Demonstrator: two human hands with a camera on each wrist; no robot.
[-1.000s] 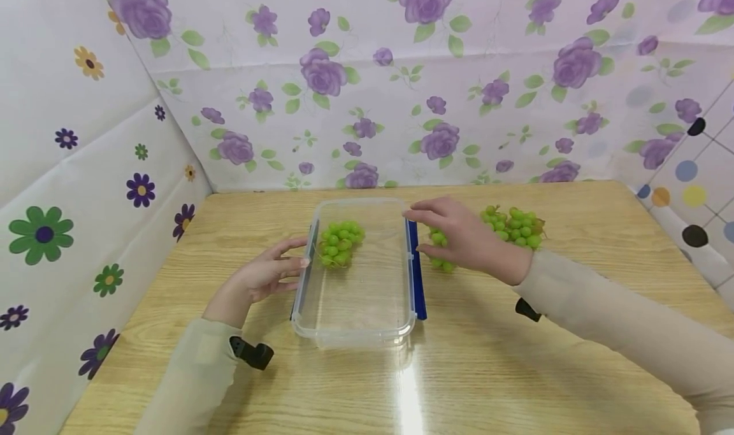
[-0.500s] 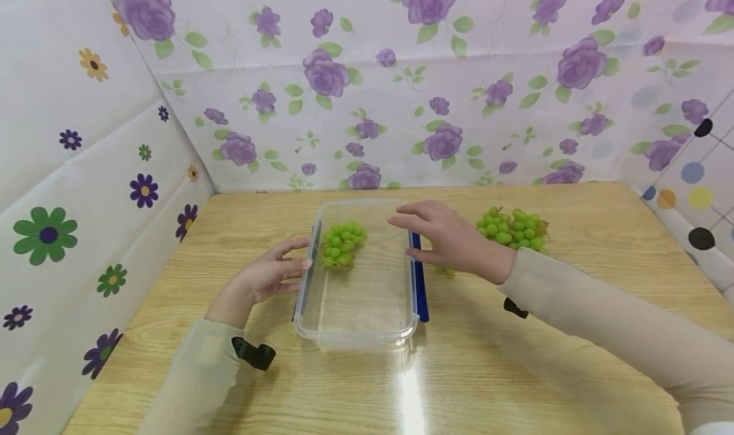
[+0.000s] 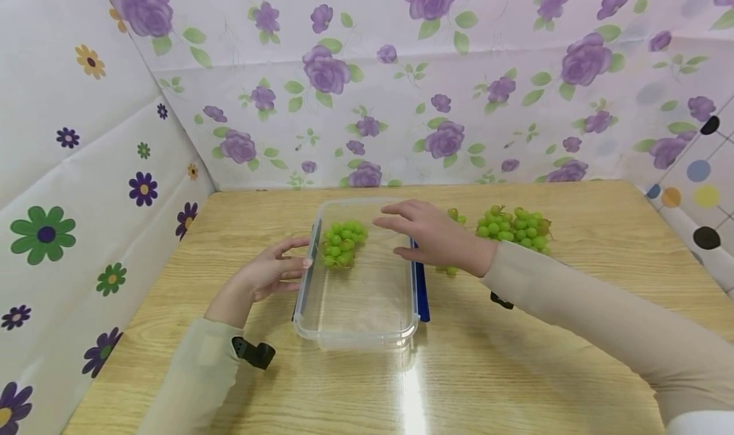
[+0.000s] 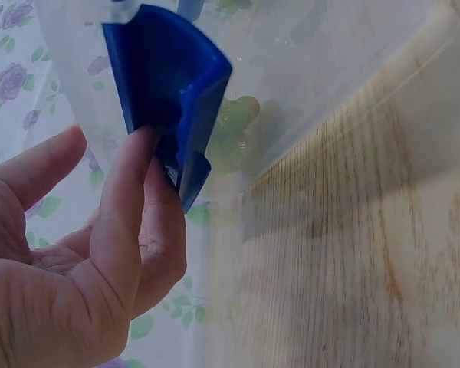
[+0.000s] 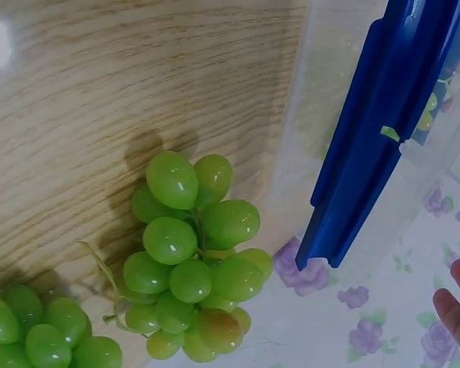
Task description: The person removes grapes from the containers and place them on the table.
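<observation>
A clear plastic food container point(image 3: 367, 304) stands on the table with a bunch of green grapes point(image 3: 341, 244) inside, near its left wall. My left hand point(image 3: 269, 270) is at the container's left side. In the left wrist view its fingertips touch the blue side clip point(image 4: 165, 73), while the thumb stays apart from it. Over the container's right rim hovers my right hand point(image 3: 436, 236), fingers spread and holding nothing. The right blue clip point(image 5: 368, 146) slants outward beneath it. A second grape bunch point(image 5: 192, 268) lies beside this clip, partly hidden by my right hand in the head view.
More green grapes point(image 3: 516, 230) lie farther right on the wooden table point(image 3: 487, 371). A wall covering point(image 3: 367, 91) with purple flowers rises behind the table. Another flowered covering point(image 3: 103, 218) borders the left side.
My right hand has moved left from the container's right edge to over its right part, uncovering some of the grapes behind it. The left hand and container stay in place.
</observation>
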